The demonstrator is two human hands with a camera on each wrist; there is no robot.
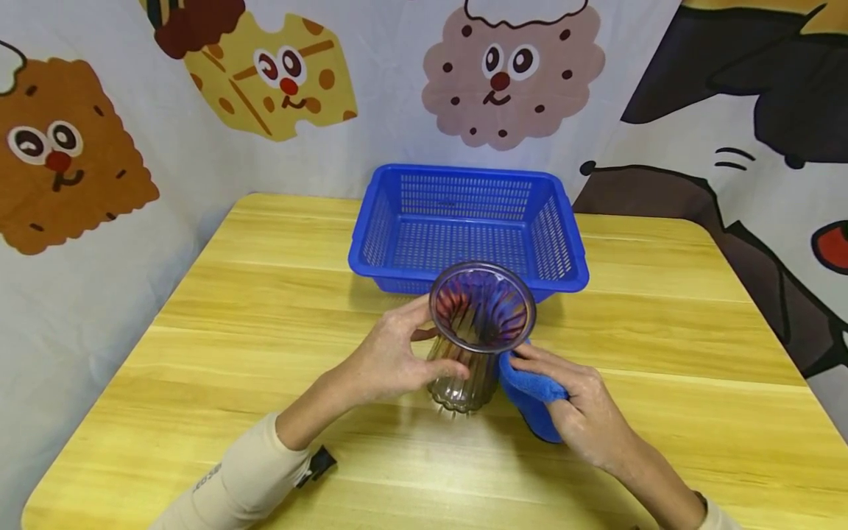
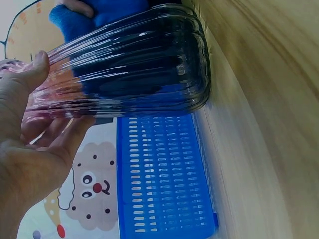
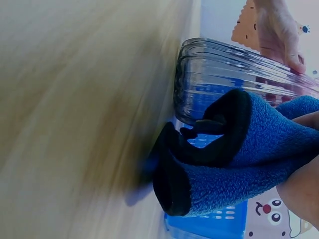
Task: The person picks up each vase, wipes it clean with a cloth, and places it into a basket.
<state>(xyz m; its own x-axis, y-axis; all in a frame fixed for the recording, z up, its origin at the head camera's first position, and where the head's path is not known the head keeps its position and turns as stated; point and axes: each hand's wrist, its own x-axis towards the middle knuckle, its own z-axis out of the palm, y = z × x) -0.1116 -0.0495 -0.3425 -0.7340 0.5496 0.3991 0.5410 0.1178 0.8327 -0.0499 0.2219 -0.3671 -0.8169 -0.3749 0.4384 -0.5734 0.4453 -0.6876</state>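
A ribbed, tinted glass vase (image 1: 464,368) with a flared round rim stands upright close over the table, tipped a little toward the head camera. My left hand (image 1: 394,353) grips its left side, thumb across the front and fingers behind, as the left wrist view also shows. In my right hand (image 1: 589,408) is a folded blue cloth (image 1: 530,386) with a dark edge, held against the vase's right side just under the rim. The cloth (image 3: 234,179) hangs in loose folds beside the glass (image 3: 214,74) in the right wrist view.
Right behind the vase sits a blue perforated plastic basket (image 1: 464,243), its near rim partly hidden by the glass. Both are at a light wooden table (image 1: 265,294) with rounded corners. A white curtain (image 1: 391,88) with cartoon prints hangs along the far side.
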